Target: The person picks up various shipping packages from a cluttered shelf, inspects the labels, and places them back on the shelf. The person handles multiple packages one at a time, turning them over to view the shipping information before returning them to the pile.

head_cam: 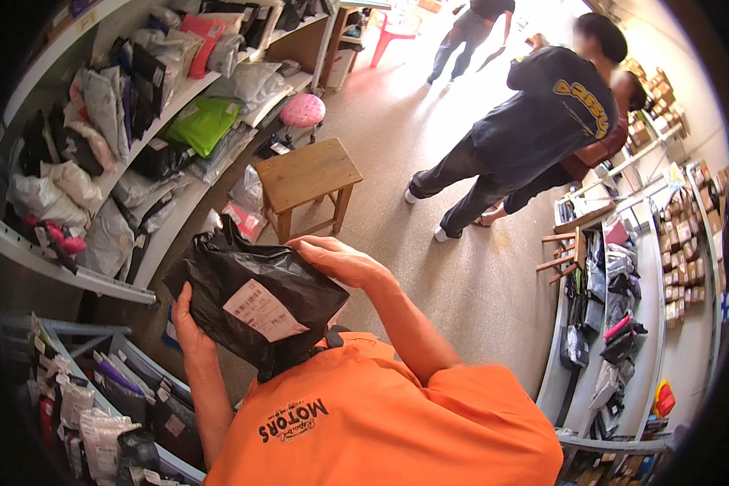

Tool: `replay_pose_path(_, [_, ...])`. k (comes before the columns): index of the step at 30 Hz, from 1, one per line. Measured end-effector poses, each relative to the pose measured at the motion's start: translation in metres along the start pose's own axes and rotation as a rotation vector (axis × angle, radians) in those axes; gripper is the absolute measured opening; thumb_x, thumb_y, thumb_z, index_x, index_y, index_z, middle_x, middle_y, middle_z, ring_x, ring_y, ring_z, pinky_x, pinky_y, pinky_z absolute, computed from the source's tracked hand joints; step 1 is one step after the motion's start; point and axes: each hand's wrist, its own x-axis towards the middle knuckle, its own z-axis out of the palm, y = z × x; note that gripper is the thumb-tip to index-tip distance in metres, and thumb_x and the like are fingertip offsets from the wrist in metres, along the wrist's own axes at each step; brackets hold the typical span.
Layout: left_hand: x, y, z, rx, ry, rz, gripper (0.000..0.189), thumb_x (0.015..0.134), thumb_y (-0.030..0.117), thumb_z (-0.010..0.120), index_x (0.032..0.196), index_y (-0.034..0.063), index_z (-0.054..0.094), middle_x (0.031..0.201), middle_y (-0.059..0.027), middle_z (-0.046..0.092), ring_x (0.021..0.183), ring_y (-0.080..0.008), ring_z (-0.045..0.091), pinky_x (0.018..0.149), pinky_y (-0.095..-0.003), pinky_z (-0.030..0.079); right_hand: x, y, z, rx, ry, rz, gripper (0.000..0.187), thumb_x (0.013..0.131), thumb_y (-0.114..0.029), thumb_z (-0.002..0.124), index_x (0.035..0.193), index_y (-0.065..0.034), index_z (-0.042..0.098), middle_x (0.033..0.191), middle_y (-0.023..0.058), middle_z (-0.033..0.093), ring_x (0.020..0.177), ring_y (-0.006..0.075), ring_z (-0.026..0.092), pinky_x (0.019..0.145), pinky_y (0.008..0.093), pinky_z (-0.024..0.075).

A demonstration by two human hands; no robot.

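A black plastic mailing bag (pixel 219 304) with a white printed label (pixel 265 311) is held between both hands in front of my orange shirt. My left hand (pixel 192 322) grips the bag's edge at the left of the view, its thumb pointing up along the side. Across the bag's upper right edge lies my right hand (pixel 339 258), its fingers stretched together over the plastic. The label faces up towards the camera and bears writing and a barcode.
Shelves (pixel 176 109) full of packed bags stand at the left, above a rack (pixel 76 364) of parcels. Beyond the bag are a wooden stool (pixel 308 167) and a pink round stool (pixel 302 110). Several people (pixel 540 103) stand ahead. More shelving (pixel 647 316) lines the right.
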Motion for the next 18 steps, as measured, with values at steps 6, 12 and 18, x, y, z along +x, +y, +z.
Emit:
replay_pose_path(6, [0.004,0.001,-0.021,-0.058,0.05,-0.039,0.031,0.085,0.018,0.059,0.11,-0.0004,0.058,0.107,-0.0107,0.062,0.093,-0.0226,0.062,0.081,-0.0351,0.052,-0.01,0.014,0.002,-0.004,-0.003,0.029,0.055,0.083,-0.035,0.064,0.117,0.0064,0.051,0.105,0.0092,0.06,0.096,0.0148,0.054,0.087,0.0271,0.0418])
replay_pose_path(12, [0.006,0.004,-0.029,-0.092,0.043,-0.093,0.032,0.085,0.021,0.059,0.109,0.0004,0.059,0.108,-0.0101,0.063,0.094,-0.0223,0.062,0.083,-0.0342,0.051,-0.009,0.013,0.003,0.052,0.031,0.049,0.033,0.082,-0.018,0.066,0.105,0.0053,0.06,0.091,0.0041,0.065,0.081,0.011,0.059,0.077,0.0243,0.0476])
replay_pose_path(18, [0.003,0.003,-0.031,-0.083,0.059,-0.101,0.036,0.086,0.025,0.058,0.114,0.0019,0.058,0.114,-0.009,0.061,0.104,-0.0228,0.058,0.092,-0.0356,0.045,-0.017,-0.007,0.014,0.274,0.123,-0.104,0.025,0.082,-0.01,0.065,0.102,0.004,0.061,0.09,0.004,0.065,0.077,0.0094,0.06,0.074,0.0231,0.0496])
